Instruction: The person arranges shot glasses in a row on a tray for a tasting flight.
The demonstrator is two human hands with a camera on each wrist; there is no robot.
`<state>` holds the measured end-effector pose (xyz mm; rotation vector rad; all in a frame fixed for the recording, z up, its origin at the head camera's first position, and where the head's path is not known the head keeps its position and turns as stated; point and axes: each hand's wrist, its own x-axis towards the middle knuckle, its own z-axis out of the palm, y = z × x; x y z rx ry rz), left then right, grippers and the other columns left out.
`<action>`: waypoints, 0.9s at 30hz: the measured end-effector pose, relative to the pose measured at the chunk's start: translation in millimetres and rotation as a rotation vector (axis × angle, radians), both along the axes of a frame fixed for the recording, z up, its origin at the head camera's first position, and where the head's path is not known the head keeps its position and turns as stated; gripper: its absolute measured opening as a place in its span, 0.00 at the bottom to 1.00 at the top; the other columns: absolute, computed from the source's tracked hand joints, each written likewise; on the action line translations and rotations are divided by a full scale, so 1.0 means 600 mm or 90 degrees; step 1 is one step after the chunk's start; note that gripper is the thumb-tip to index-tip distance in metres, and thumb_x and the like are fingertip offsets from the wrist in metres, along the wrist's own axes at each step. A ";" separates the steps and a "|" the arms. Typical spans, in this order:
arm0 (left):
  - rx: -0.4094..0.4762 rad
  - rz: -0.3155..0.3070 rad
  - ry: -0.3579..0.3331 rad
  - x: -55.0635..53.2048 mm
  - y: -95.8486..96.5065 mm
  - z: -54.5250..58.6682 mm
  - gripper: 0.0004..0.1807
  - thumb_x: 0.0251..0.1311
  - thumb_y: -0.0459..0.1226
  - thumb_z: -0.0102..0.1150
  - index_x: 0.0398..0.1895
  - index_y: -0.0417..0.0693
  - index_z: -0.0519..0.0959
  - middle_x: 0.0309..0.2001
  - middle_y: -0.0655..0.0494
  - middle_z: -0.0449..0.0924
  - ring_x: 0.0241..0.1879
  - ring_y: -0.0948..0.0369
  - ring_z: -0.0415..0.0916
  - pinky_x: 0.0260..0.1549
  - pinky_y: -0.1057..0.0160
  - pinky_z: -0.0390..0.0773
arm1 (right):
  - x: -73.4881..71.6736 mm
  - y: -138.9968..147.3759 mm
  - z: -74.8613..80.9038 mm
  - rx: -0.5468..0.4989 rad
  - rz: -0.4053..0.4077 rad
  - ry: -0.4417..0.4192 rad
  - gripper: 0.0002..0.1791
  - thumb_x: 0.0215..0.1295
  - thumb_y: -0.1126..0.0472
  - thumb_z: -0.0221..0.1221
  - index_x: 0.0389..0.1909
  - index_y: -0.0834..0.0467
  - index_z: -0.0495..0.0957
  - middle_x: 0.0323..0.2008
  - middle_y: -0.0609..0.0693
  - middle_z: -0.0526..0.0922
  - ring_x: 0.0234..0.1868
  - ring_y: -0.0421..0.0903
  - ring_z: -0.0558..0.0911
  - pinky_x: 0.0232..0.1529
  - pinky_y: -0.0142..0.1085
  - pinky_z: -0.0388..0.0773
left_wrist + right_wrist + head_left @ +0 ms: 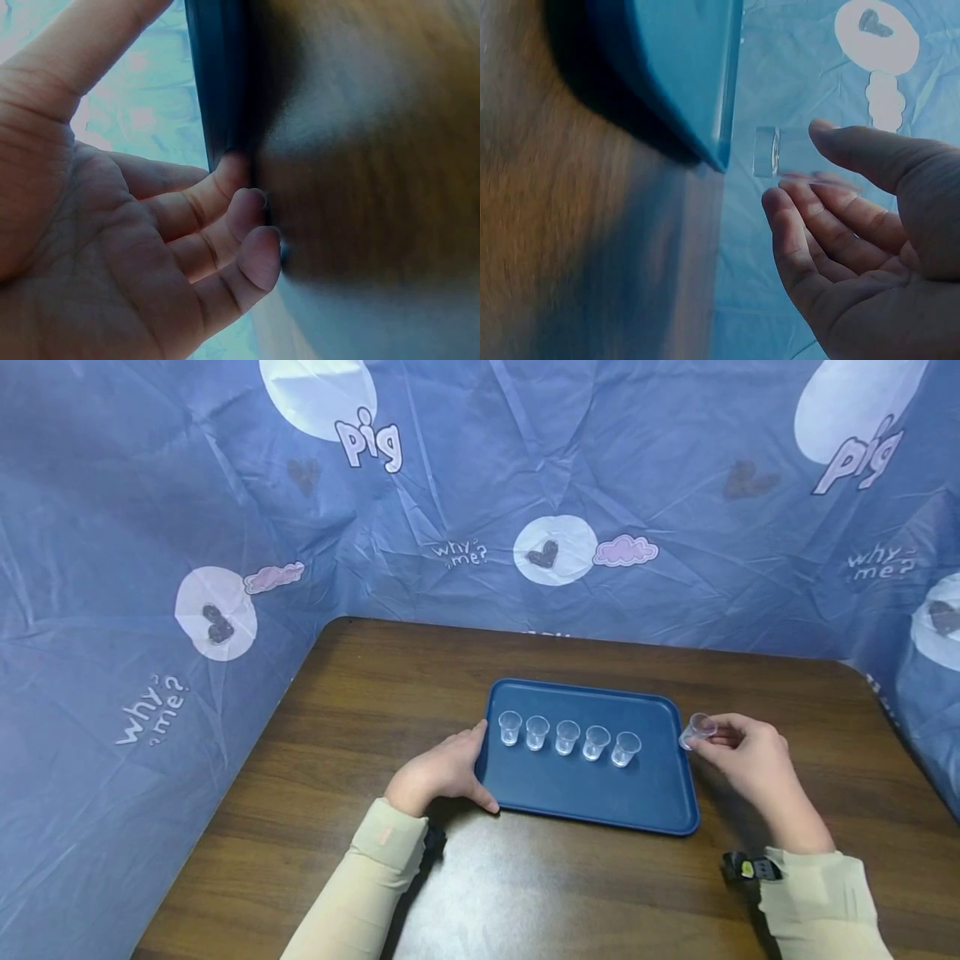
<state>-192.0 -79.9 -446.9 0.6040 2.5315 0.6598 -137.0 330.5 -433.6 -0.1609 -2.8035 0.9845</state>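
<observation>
A blue tray [577, 793] lies on the wooden table and carries several small clear plastic cups [567, 737], standing upright in a row. At the tray's left side is my left hand [444, 770], its thumb at the near left corner. In the left wrist view its bent fingertips [259, 259] touch the dark tray edge [217, 75]. My right hand [753, 760] pinches another clear plastic cup [697, 729] between thumb and fingers, just off the tray's right edge. That cup is tilted and held above the table; the right wrist view shows its clear base [765, 152] beyond the fingertips.
The brown wooden table [315, 827] extends around the tray. Blue printed cloth [480, 485] hangs behind the table and along its left and right sides. A dark wrist device [750, 867] sits at the right sleeve.
</observation>
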 end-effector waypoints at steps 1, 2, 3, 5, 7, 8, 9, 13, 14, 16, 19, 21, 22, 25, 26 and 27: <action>0.000 0.000 0.001 0.000 0.000 0.000 0.75 0.38 0.51 0.87 0.80 0.32 0.43 0.76 0.35 0.54 0.74 0.45 0.55 0.70 0.52 0.58 | 0.000 -0.002 0.000 0.001 0.004 -0.004 0.23 0.65 0.55 0.70 0.51 0.69 0.81 0.40 0.62 0.86 0.40 0.57 0.85 0.29 0.30 0.79; 0.001 0.000 0.002 0.000 0.000 0.000 0.75 0.38 0.51 0.87 0.80 0.31 0.43 0.76 0.35 0.54 0.74 0.45 0.55 0.70 0.52 0.58 | 0.000 -0.005 0.001 0.004 0.008 -0.008 0.23 0.65 0.55 0.71 0.51 0.68 0.81 0.40 0.62 0.86 0.40 0.56 0.84 0.29 0.31 0.80; 0.002 -0.001 0.002 0.000 0.000 0.000 0.75 0.38 0.50 0.87 0.80 0.31 0.43 0.76 0.35 0.54 0.74 0.45 0.55 0.70 0.52 0.58 | 0.001 -0.008 0.001 0.006 0.012 -0.012 0.22 0.64 0.56 0.71 0.51 0.69 0.81 0.39 0.61 0.86 0.39 0.56 0.84 0.30 0.32 0.80; 0.003 -0.002 0.003 0.000 0.000 0.000 0.75 0.38 0.50 0.87 0.80 0.31 0.44 0.76 0.35 0.54 0.74 0.45 0.55 0.70 0.52 0.58 | 0.001 -0.013 0.001 0.011 0.021 -0.021 0.22 0.64 0.57 0.71 0.51 0.69 0.81 0.39 0.60 0.86 0.38 0.55 0.84 0.29 0.34 0.81; 0.003 -0.003 0.003 0.000 0.000 -0.001 0.75 0.38 0.50 0.87 0.80 0.31 0.43 0.76 0.35 0.54 0.74 0.45 0.55 0.70 0.52 0.58 | 0.002 -0.019 0.001 0.009 0.034 -0.029 0.22 0.63 0.57 0.72 0.50 0.69 0.81 0.38 0.59 0.86 0.38 0.54 0.83 0.30 0.35 0.81; 0.003 -0.003 0.003 0.000 0.000 -0.001 0.75 0.38 0.50 0.87 0.80 0.31 0.43 0.76 0.35 0.54 0.74 0.45 0.55 0.70 0.52 0.58 | 0.002 -0.023 0.000 0.007 0.041 -0.033 0.22 0.63 0.58 0.72 0.50 0.69 0.81 0.38 0.59 0.85 0.37 0.53 0.83 0.29 0.35 0.81; 0.002 -0.004 0.003 0.000 0.000 -0.002 0.75 0.38 0.50 0.87 0.80 0.31 0.43 0.76 0.35 0.54 0.74 0.45 0.55 0.70 0.52 0.58 | 0.002 -0.025 0.000 0.005 0.049 -0.037 0.21 0.63 0.58 0.72 0.49 0.69 0.82 0.37 0.58 0.85 0.37 0.53 0.83 0.29 0.35 0.81; 0.002 -0.002 0.004 0.000 -0.001 -0.003 0.75 0.38 0.50 0.87 0.80 0.31 0.44 0.76 0.35 0.54 0.74 0.45 0.55 0.70 0.53 0.58 | 0.001 -0.037 -0.005 -0.008 0.079 -0.045 0.18 0.61 0.60 0.72 0.47 0.67 0.83 0.36 0.56 0.85 0.36 0.50 0.83 0.30 0.33 0.81; 0.001 -0.002 0.005 0.000 -0.001 -0.003 0.75 0.38 0.50 0.87 0.80 0.31 0.44 0.76 0.35 0.54 0.74 0.45 0.55 0.70 0.53 0.58 | 0.001 -0.039 -0.006 -0.012 0.085 -0.048 0.18 0.61 0.60 0.72 0.46 0.67 0.83 0.36 0.56 0.85 0.36 0.50 0.83 0.30 0.33 0.81; 0.002 -0.002 0.005 -0.001 -0.001 -0.004 0.75 0.38 0.50 0.87 0.80 0.31 0.43 0.76 0.34 0.55 0.74 0.45 0.55 0.70 0.53 0.58 | 0.000 -0.045 -0.009 -0.018 0.096 -0.054 0.18 0.61 0.61 0.72 0.47 0.67 0.83 0.37 0.55 0.85 0.36 0.49 0.83 0.30 0.33 0.81; 0.002 -0.001 0.007 -0.001 -0.001 -0.004 0.75 0.38 0.50 0.87 0.80 0.31 0.43 0.76 0.34 0.55 0.73 0.45 0.56 0.70 0.53 0.58 | 0.000 -0.052 -0.010 -0.028 0.107 -0.061 0.17 0.61 0.61 0.72 0.47 0.67 0.82 0.37 0.55 0.85 0.37 0.49 0.83 0.31 0.34 0.81; 0.003 0.000 0.007 -0.001 -0.001 -0.004 0.75 0.38 0.50 0.87 0.80 0.31 0.43 0.76 0.34 0.55 0.73 0.45 0.56 0.70 0.53 0.58 | 0.000 -0.056 -0.011 -0.030 0.112 -0.065 0.17 0.62 0.61 0.72 0.47 0.67 0.82 0.37 0.55 0.85 0.37 0.49 0.83 0.32 0.34 0.81; 0.002 0.001 0.007 -0.001 -0.001 -0.004 0.75 0.38 0.50 0.87 0.80 0.31 0.43 0.76 0.34 0.55 0.74 0.45 0.56 0.70 0.53 0.58 | -0.001 -0.057 -0.012 -0.032 0.113 -0.066 0.17 0.61 0.61 0.72 0.46 0.66 0.82 0.37 0.55 0.86 0.37 0.49 0.83 0.32 0.34 0.81; 0.001 0.001 0.006 -0.001 -0.001 -0.004 0.75 0.38 0.50 0.87 0.80 0.31 0.44 0.76 0.35 0.54 0.74 0.45 0.55 0.70 0.53 0.58 | -0.001 -0.061 -0.013 -0.031 0.114 -0.075 0.16 0.61 0.62 0.72 0.46 0.66 0.82 0.37 0.54 0.85 0.37 0.49 0.83 0.31 0.34 0.81; 0.001 0.001 0.006 -0.001 -0.001 -0.004 0.75 0.38 0.50 0.87 0.80 0.31 0.44 0.76 0.35 0.54 0.74 0.45 0.55 0.70 0.53 0.58 | -0.001 -0.062 -0.014 -0.030 0.114 -0.077 0.16 0.61 0.62 0.72 0.46 0.66 0.82 0.37 0.54 0.85 0.37 0.49 0.83 0.32 0.34 0.81; 0.002 0.001 0.005 0.000 -0.001 -0.003 0.75 0.38 0.50 0.87 0.80 0.31 0.44 0.76 0.35 0.54 0.74 0.45 0.55 0.70 0.53 0.58 | -0.002 -0.063 -0.014 -0.029 0.113 -0.079 0.16 0.61 0.62 0.72 0.46 0.66 0.83 0.36 0.54 0.85 0.37 0.49 0.83 0.32 0.34 0.81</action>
